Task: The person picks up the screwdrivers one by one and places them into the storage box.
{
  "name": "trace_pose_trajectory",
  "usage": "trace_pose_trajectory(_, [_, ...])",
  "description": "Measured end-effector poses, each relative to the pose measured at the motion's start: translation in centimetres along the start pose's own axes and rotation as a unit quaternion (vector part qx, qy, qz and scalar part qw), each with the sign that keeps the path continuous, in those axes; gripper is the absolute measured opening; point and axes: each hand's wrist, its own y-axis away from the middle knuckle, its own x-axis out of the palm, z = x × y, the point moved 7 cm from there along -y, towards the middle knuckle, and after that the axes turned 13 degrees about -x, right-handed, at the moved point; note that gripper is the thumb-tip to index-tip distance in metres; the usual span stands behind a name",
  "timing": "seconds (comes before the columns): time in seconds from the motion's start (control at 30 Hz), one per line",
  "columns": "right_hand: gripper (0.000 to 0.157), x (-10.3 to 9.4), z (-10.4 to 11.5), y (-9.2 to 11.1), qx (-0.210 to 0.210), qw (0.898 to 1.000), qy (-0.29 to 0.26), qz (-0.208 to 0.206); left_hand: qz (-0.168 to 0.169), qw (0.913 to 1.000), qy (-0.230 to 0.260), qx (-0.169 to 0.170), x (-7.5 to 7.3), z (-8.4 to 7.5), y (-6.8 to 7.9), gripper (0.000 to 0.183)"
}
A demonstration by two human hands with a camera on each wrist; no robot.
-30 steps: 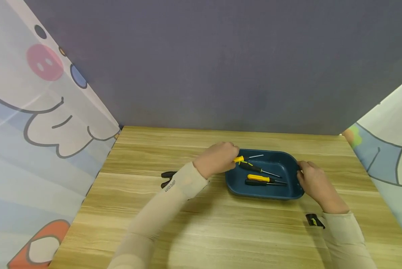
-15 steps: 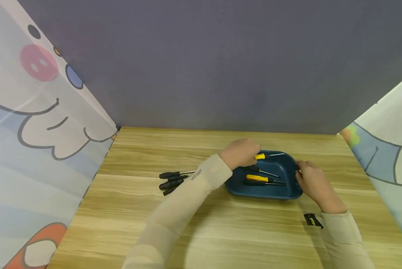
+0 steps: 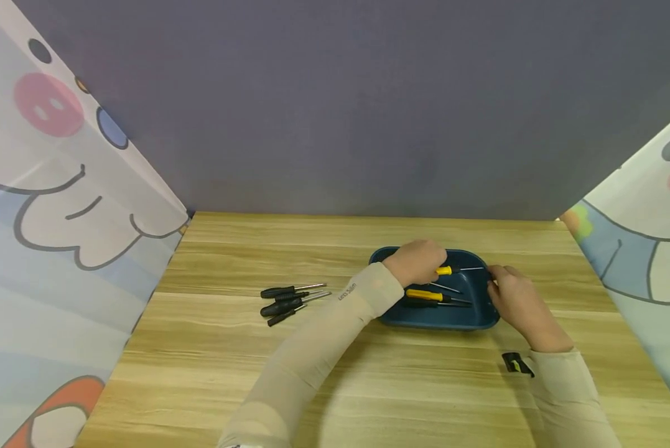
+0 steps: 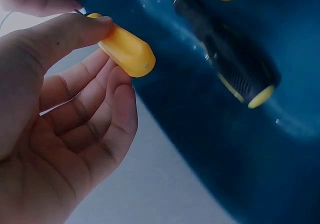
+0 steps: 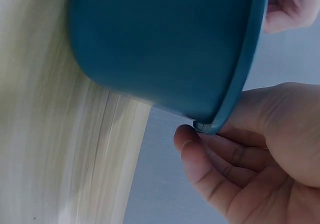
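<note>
My left hand (image 3: 418,260) pinches a yellow-handled screwdriver (image 3: 444,270) between thumb and fingers over the far side of a blue tray (image 3: 424,325). In the left wrist view the yellow handle's end (image 4: 134,56) sticks out past the thumb. Inside the tray lie a second yellow screwdriver (image 3: 424,295), a black one (image 3: 424,303) close beside it, and a black screwdriver with yellow trim (image 4: 235,59), partly hidden by my hand in the head view. At the tray's right end, my right hand (image 3: 521,305) grips the rim (image 5: 240,79), thumb inside and fingers beneath.
Several black-handled screwdrivers (image 3: 281,307) lie in a bunch on the wooden table (image 3: 228,367), left of the tray. A small black item with a yellow-green mark (image 3: 516,363) lies by the right sleeve. A dark grey panel (image 3: 335,124) stands at the back.
My left hand has carried the yellow screwdriver rightward over the tray and then a little lower. The black screwdrivers at left have come into full view. My right hand stays on the rim.
</note>
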Motion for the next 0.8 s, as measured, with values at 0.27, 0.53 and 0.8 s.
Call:
trace_pose_trajectory(0.27, [0.028, 0.0, 0.1, 0.0, 0.003, 1.000, -0.004, 0.008, 0.024, 0.9997, -0.005, -0.002, 1.5, -0.6, -0.3, 0.006])
trace_pose_trajectory(0.53, [0.029, 0.2, 0.0, 0.2, 0.013, 1.000, -0.013, 0.016, 0.028, 0.9996, -0.004, -0.002, 2.9, -1.0, -0.4, 0.011])
trace_pose_trajectory(0.8, [0.029, 0.1, 0.0, 0.2, 0.012, 1.000, -0.015, 0.013, 0.045, 0.9988, -0.001, -0.018, 3.3, -0.8, -0.5, 0.012])
